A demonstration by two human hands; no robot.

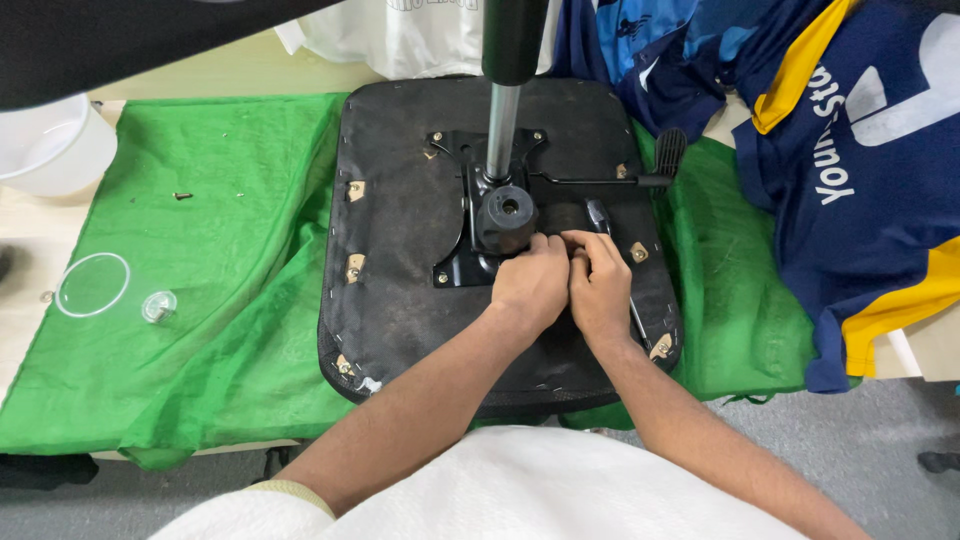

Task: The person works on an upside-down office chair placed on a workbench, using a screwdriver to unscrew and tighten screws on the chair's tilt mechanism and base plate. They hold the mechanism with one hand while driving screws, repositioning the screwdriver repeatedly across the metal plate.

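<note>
Both hands meet at the middle of the upturned chair seat [400,200]: the left hand [530,285] presses the black mechanism plate [455,270], the right hand [600,290] closes around a screwdriver [598,215] (tip hidden). Loose screws [182,196] lie far left; fastening seems unfinished.

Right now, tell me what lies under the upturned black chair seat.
A green mesh cloth spreads beneath the seat and out both sides, over a pale table. What sits directly under the seat is hidden. Both hands rest on top.
</note>
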